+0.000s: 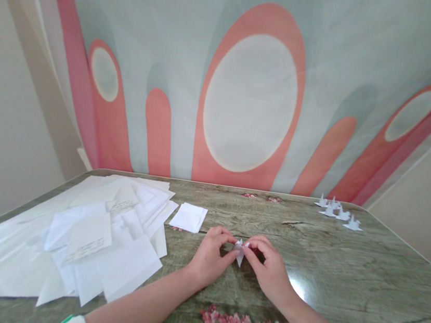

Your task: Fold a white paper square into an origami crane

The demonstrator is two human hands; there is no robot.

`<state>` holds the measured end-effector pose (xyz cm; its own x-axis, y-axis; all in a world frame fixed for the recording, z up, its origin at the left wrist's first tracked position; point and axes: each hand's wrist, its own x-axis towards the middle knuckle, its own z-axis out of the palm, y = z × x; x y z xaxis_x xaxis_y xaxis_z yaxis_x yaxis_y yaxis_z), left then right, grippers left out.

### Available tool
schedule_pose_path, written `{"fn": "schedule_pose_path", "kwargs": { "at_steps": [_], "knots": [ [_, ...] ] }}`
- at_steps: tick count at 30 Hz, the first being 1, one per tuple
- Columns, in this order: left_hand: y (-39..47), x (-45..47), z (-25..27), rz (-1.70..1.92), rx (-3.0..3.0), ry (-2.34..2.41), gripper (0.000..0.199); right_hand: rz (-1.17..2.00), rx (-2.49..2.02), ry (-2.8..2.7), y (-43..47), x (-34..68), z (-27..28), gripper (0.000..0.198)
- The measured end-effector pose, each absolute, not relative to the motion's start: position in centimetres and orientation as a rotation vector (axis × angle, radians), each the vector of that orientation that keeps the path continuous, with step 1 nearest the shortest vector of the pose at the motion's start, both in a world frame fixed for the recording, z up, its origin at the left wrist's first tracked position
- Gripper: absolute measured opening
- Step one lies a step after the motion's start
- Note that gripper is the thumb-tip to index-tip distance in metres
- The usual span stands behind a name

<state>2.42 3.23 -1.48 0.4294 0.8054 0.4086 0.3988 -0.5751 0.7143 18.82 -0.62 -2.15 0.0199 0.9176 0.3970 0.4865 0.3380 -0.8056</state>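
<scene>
A small folded white paper figure (240,256) is held between my two hands, just above the middle of the table. My left hand (212,258) pinches its left side between thumb and fingers. On the other side, my right hand (268,270) grips the figure's right part with thumb and forefinger. Pointed tips of the paper stick up between the fingers, and one point hangs downward. The fingertips cover part of the folds.
A small stack of square white sheets (188,217) lies left of centre. Loose white papers (125,255) spread over the table's left side. Several finished paper cranes (343,215) stand at the far right. The wood-grain table (373,280) bears printed pink flowers and meets a patterned backdrop (191,38).
</scene>
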Motion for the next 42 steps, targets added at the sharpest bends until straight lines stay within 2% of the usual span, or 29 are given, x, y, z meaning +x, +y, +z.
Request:
{"fn": "schedule_pose_path", "kwargs": {
  "at_steps": [4, 13, 18, 23, 29, 42],
  "knots": [
    [3.24, 2.39, -1.52, 1.012, 2.16, 1.032, 0.002, 0.545, -1.285, -1.615, -0.57, 18.78, -2.15, 0.022],
    [3.44, 2.37, -1.81, 1.019, 2.165, 1.028, 0.004, 0.555, -1.285, -1.599, -0.47, 18.83, -2.42, 0.022],
    [3.51, 2.34, -1.88, 1.013, 2.137, 1.031, 0.005, 0.611, -1.26, -1.636, -0.65, 18.75, -2.12, 0.015],
    [3.52, 2.36, -1.83, 1.014, 2.127, 0.984, 0.01, 0.61, -1.266, -1.645, -0.63, 18.67, -2.22, 0.02],
    [3.51, 2.38, -1.44, 1.102, 2.117, 0.994, 0.003, 0.593, -1.286, -1.611, -0.6, 18.73, -2.4, 0.019],
    [3.56, 2.32, -1.57, 1.123, 2.119, 0.987, 0.002, 0.565, -1.309, -1.636, -0.77, 18.68, -2.26, 0.017]
  ]
}}
